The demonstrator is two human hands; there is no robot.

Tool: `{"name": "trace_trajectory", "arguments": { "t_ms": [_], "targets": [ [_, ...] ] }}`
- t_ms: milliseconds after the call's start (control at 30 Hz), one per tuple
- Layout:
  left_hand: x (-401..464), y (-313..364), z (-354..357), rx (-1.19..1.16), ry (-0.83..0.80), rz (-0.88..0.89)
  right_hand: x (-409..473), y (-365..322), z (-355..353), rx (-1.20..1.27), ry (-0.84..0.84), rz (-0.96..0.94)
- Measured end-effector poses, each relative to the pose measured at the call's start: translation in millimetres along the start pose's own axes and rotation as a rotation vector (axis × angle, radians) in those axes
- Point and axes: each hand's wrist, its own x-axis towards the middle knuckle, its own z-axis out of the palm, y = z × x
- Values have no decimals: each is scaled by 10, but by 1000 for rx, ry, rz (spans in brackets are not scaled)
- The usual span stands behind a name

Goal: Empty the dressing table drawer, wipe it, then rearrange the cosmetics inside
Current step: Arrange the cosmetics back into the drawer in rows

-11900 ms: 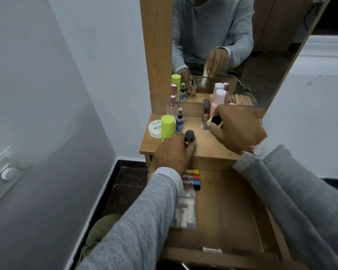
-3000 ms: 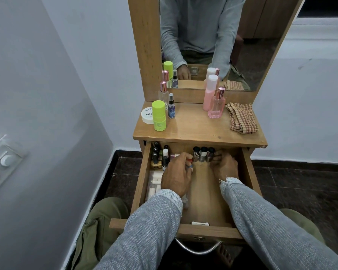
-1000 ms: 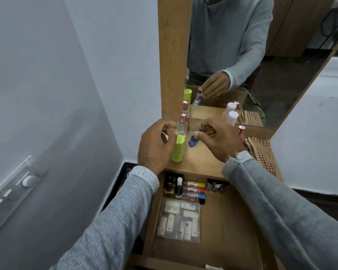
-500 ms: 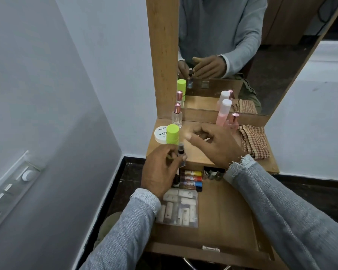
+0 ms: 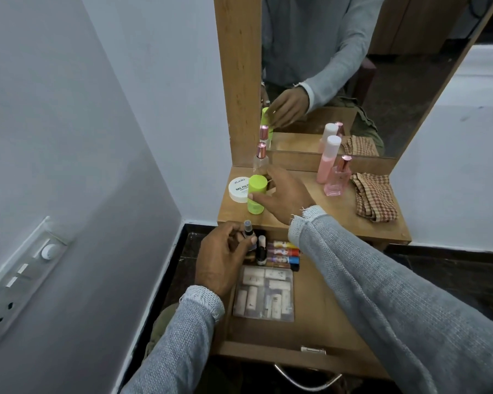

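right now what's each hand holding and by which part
The left hand grips the small spray bottle around its body, cap sticking up. The right hand is closing on the green bottle at its side; a full grip isn't clear.
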Motion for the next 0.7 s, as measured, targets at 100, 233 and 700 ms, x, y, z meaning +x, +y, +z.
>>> {"name": "trace_trajectory", "arguments": {
  "t_ms": [100,233,700],
  "targets": [
    [-37,-5,23,-7,-9,-7,-224,16,-177,66,35,-17],
    [-75,-24,99,-7,-40,-15,-675,163,-489,44,28,-82],
    [-271,29,823,148,-293,2,-1739,926,-145,-17,-56,114]
  ]
}}
